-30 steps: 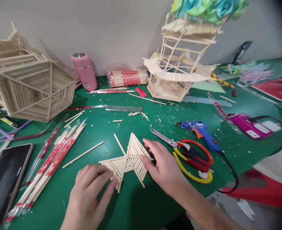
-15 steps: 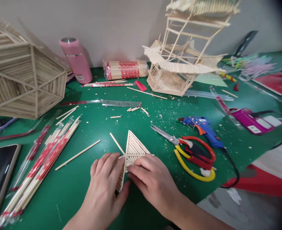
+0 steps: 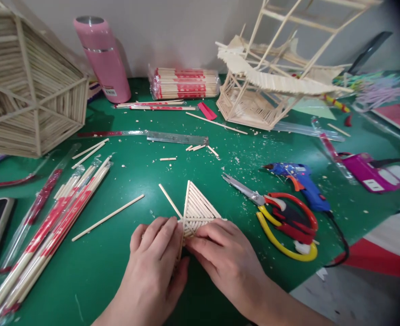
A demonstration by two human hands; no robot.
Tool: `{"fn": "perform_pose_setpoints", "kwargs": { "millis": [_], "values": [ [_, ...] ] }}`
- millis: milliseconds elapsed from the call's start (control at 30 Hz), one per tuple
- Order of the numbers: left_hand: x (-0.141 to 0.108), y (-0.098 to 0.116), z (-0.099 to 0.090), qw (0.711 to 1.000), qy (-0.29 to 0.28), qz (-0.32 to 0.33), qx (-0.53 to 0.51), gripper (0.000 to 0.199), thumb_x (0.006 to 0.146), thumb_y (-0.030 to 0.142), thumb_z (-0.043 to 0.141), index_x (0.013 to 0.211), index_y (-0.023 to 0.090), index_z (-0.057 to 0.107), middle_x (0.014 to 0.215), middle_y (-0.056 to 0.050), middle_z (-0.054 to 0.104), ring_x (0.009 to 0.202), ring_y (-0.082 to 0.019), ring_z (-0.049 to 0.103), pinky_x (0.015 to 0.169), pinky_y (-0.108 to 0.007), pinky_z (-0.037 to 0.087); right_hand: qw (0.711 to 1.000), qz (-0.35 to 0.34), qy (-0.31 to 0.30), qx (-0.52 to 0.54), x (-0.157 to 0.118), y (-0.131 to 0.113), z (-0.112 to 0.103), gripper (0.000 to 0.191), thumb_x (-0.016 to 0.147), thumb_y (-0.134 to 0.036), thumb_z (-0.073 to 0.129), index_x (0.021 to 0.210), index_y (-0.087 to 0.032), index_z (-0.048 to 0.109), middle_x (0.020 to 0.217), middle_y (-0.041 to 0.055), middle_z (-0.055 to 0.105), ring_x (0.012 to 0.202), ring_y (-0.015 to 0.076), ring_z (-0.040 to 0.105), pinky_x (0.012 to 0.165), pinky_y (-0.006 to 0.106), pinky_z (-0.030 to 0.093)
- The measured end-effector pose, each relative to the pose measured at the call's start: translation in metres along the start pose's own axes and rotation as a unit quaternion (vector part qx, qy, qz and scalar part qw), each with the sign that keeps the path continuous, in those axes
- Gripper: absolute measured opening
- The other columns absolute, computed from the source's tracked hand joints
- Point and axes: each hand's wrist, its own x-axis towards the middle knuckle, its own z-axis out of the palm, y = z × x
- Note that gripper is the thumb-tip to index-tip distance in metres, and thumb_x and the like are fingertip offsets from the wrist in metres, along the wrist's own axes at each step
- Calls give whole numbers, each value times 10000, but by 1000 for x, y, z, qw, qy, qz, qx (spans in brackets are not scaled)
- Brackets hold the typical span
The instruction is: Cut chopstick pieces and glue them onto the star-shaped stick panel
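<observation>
Since a second ago, my left hand [image 3: 155, 258] has moved in from the eight o'clock end of the stick panel [image 3: 202, 203] to cover that wedge, and my right hand [image 3: 225, 256] has slid from its two o'clock edge down to about five, so the two now nearly meet. The panel sits on the green counter [image 3: 84, 271], just at twelve o'clock from my fingers. It is a star-like piece of thin, pale, bare wooden sticks. The wedge I see best points to twelve, its slanting sticks laid side by side and growing longer from the tip down to a cross stick, whose end pokes out at three past my knuckles. Below that, a second filled patch runs in under my right fingertips. One bare spoke juts towards eleven, with nothing filled in next to it.

My left fingers are pressed together and curled over the panel's covered side, pinching it against the thumb at six o'clock. My right fingers are bunched, their tips on the panel; I cannot tell whether they pinch it. A loose stick [image 3: 108, 218] lies apart at nine, and scissors [image 3: 259, 199] lie near at three.
</observation>
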Motion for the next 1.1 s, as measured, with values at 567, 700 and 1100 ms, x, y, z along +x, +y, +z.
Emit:
{"fn": "perform_pose_setpoints", "kwargs": {
  "millis": [567, 700, 1100],
  "values": [
    [6, 1, -5, 999, 16, 14, 32, 291, 792, 163, 502, 1080, 127, 525, 1054, -119, 624, 999, -275, 512, 847, -441, 321, 993, -6, 28, 116, -4, 11, -11, 155, 826, -134, 540, 931, -208, 626, 838, 21, 633, 776, 140, 578, 693, 279, 481],
    [7, 5, -7, 998, 23, 13, 49, 279, 801, 169, 504, 1078, 141, 528, 1054, -122, 626, 985, -279, 526, 840, -450, 322, 986, 44, 106, 120, -7, 25, -22, 162, 829, -123, 508, 927, -201, 612, 833, 37, 637, 779, 155, 596, 675, 293, 508],
    [11, -3, 7, 982, 67, 111, 140, 162, 826, 143, 521, 952, 186, 613, 1003, -68, 674, 900, -247, 591, 754, -408, 441, 978, 6, 174, 111, 25, 54, -17, 134, 815, -136, 527, 880, -187, 632, 813, 35, 656, 763, 155, 601, 694, 311, 492]
  ]
}}
